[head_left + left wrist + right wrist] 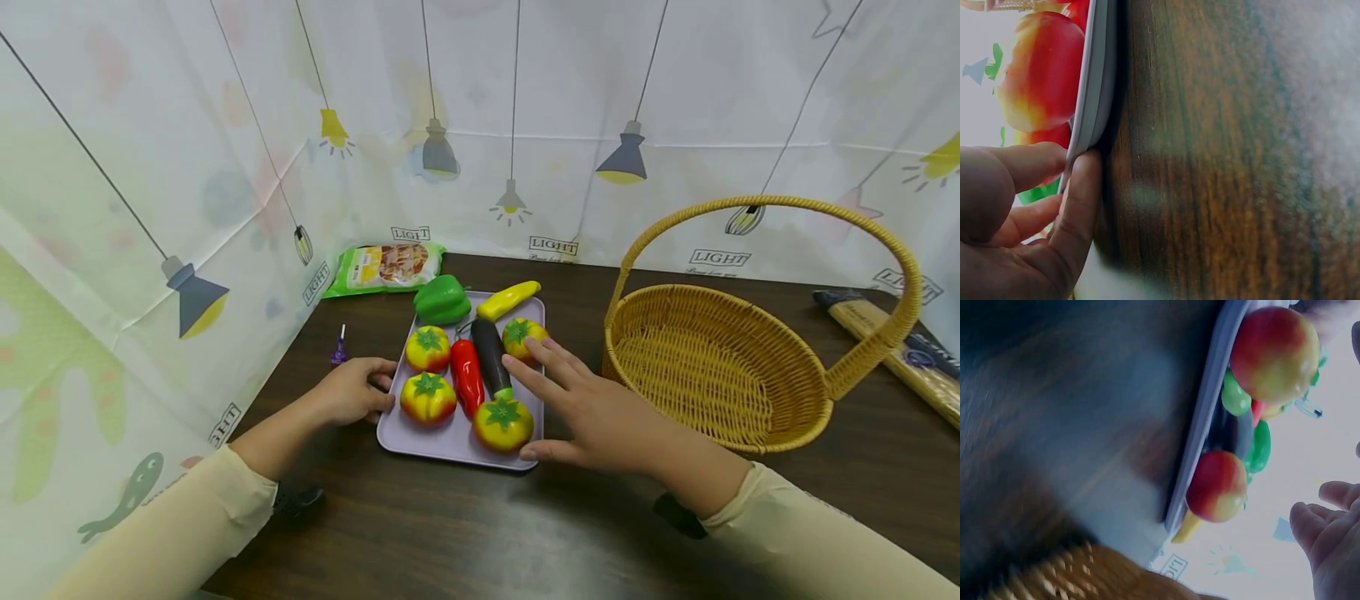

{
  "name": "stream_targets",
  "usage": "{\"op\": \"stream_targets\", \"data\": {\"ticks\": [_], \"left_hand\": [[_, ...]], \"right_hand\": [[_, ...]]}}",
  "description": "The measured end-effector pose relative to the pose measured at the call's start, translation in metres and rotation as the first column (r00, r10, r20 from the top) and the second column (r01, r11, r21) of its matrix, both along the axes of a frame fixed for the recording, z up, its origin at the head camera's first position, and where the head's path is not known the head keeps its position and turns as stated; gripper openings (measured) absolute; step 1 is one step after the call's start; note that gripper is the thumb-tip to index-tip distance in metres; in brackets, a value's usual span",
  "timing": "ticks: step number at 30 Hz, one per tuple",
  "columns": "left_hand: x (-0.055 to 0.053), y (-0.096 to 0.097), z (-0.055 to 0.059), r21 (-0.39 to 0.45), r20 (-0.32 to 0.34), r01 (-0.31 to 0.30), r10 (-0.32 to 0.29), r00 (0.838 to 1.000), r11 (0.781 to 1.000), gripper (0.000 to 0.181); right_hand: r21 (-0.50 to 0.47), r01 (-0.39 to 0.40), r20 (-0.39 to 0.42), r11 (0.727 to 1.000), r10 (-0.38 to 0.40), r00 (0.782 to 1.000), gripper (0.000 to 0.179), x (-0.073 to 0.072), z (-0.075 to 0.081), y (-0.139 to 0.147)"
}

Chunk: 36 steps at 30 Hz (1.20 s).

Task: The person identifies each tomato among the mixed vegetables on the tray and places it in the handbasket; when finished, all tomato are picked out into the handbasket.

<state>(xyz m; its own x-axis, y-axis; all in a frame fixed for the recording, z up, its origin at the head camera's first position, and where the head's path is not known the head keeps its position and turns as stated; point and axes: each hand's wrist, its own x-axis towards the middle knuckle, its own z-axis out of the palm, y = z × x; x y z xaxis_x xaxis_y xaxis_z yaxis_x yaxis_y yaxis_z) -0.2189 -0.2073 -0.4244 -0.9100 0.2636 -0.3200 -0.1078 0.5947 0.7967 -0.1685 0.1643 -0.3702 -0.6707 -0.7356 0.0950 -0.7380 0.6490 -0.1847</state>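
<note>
A pale lilac tray [442, 446] holds toy produce. My left hand [354, 390] grips its left edge; in the left wrist view the thumb [1041, 164] lies over the rim and a finger is under it. Over the tray's right side, my right hand [603, 412] spreads its fingers and holds nothing. Its fingertips are close to a red-and-yellow toy tomato [517, 333] at the back right and another toy tomato [504, 425] at the front. Between several such tomatoes lie a red chili pepper [467, 379] and a dark eggplant [489, 354]. Behind are a green bell pepper [442, 300] and a banana [508, 301].
A wicker basket [626, 392] with a tall hoop handle stands right of the tray. Behind the tray lies a green food packet [386, 268], and a purple-wrapped lollipop [340, 352] is to the left. A long package [892, 350] lies at far right. Printed cloth walls enclose the table.
</note>
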Motion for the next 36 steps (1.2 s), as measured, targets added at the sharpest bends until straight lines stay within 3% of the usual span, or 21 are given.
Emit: {"op": "stream_targets", "data": {"ticks": [11, 22, 36], "left_hand": [[-0.003, -0.001, -0.002, 0.013, 0.015, -0.006, 0.006, 1.0, 1.0, 0.06], [-0.002, -0.001, -0.001, 0.035, 0.021, -0.006, 0.005, 1.0, 0.999, 0.06], [-0.001, 0.0, 0.0, 0.026, 0.025, -0.012, 0.011, 1.0, 1.0, 0.06]], "right_hand": [[-0.034, -0.008, 0.216, 0.999, 0.016, 0.976, 0.099, -0.005, -0.016, -0.015], [-0.019, -0.062, 0.209, 0.998, 0.065, 0.976, 0.085, -0.009, -0.026, -0.022], [-0.121, 0.011, 0.312, 0.993, 0.028, 0.95, 0.079, -0.015, -0.033, -0.025]]}}
